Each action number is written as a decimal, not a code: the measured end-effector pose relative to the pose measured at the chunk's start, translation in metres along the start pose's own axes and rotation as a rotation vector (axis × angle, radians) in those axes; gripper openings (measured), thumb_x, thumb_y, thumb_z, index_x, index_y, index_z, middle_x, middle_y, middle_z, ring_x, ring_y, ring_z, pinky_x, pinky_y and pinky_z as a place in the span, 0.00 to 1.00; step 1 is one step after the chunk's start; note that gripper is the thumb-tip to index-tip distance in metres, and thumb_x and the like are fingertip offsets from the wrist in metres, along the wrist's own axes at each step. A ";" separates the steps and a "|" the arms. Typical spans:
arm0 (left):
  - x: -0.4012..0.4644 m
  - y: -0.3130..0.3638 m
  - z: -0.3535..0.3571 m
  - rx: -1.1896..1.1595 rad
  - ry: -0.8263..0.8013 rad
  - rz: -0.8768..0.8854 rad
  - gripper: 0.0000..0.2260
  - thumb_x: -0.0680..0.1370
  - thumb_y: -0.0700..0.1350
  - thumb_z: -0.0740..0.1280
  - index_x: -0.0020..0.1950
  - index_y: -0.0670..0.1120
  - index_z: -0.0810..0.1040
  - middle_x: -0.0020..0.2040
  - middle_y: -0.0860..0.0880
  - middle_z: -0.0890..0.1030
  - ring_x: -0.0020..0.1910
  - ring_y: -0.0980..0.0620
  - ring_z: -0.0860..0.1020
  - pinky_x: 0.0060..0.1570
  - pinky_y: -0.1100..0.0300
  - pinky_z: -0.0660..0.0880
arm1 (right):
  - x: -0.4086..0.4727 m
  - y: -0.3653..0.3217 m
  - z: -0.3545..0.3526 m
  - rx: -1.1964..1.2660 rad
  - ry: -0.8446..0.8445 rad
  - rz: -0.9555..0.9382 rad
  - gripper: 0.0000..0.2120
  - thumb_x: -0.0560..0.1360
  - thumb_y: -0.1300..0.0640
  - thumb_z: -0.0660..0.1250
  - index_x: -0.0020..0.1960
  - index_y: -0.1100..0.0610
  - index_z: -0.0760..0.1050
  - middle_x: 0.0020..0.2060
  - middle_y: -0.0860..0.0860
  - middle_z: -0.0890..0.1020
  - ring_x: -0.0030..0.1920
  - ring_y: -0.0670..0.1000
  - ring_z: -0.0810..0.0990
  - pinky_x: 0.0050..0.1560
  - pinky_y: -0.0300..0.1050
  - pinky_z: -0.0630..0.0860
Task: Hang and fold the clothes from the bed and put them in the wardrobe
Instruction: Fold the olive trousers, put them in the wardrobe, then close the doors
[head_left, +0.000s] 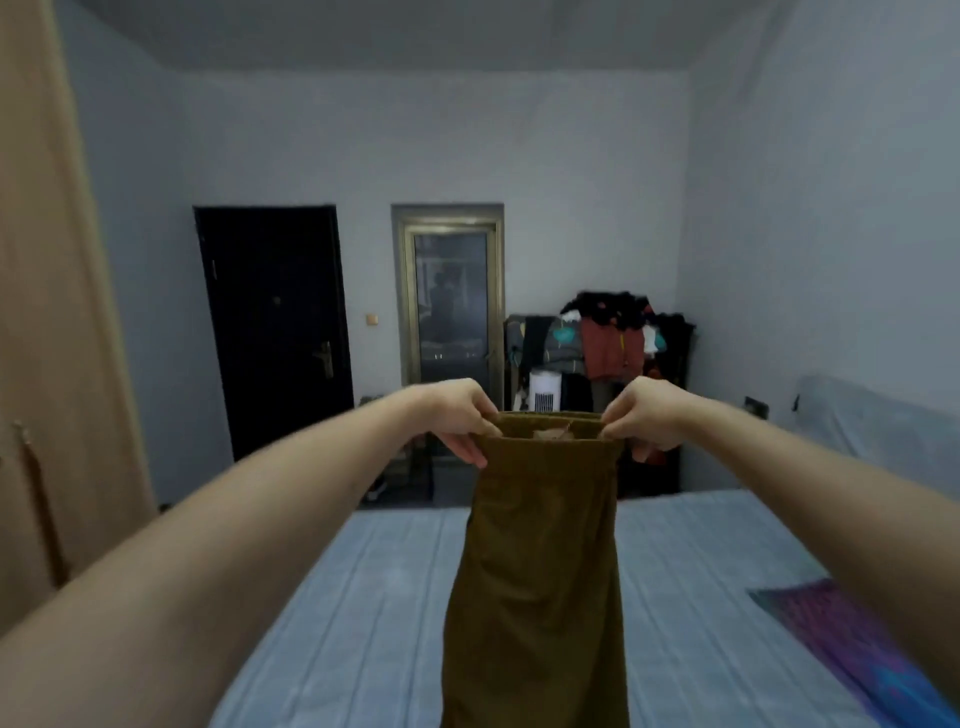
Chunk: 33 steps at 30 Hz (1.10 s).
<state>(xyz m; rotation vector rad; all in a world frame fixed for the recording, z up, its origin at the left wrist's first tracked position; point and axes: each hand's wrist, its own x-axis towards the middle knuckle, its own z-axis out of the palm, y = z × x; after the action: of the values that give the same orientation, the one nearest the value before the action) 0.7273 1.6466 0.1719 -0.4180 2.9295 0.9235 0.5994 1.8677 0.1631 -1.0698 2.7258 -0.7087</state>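
Over the pale blue striped bed (363, 597), my left hand (457, 415) and right hand (644, 415) pinch the olive-brown corduroy trousers (535, 571) by the waistband corners, held up hanging; such small pinches could slip, dropping them crumpled.

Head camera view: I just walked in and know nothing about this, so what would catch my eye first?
First, the olive-brown trousers held up in the centre, hanging down over the pale blue bed. The left hand and right hand each pinch one end of the waistband. Behind, a black door stands at the far wall, and a rack heaped with clothes fills the far right corner.
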 end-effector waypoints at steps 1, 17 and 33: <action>0.017 0.005 -0.010 -0.034 0.121 0.039 0.09 0.79 0.41 0.67 0.59 0.43 0.80 0.49 0.44 0.84 0.42 0.51 0.85 0.44 0.59 0.82 | 0.019 -0.002 -0.010 0.016 0.119 -0.022 0.05 0.76 0.57 0.70 0.50 0.53 0.83 0.43 0.50 0.84 0.33 0.47 0.83 0.30 0.39 0.78; 0.003 0.065 -0.028 0.181 0.784 0.524 0.07 0.80 0.42 0.65 0.55 0.46 0.83 0.48 0.48 0.81 0.47 0.53 0.80 0.54 0.56 0.78 | 0.000 0.003 -0.083 -0.097 0.769 -0.169 0.12 0.73 0.47 0.69 0.55 0.48 0.82 0.49 0.50 0.85 0.42 0.54 0.84 0.45 0.56 0.82; -0.271 -0.152 0.445 0.756 -0.018 0.355 0.13 0.55 0.48 0.80 0.30 0.52 0.77 0.28 0.55 0.76 0.29 0.53 0.76 0.23 0.64 0.56 | -0.392 0.147 0.360 -0.424 -0.196 -0.026 0.11 0.72 0.46 0.62 0.45 0.46 0.82 0.53 0.39 0.81 0.37 0.50 0.83 0.30 0.45 0.76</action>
<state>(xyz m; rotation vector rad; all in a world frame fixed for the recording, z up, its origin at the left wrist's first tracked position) 1.0109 1.8455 -0.2461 0.1545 3.0790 -0.2152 0.9017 2.0878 -0.2433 -1.1791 2.7540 -0.0156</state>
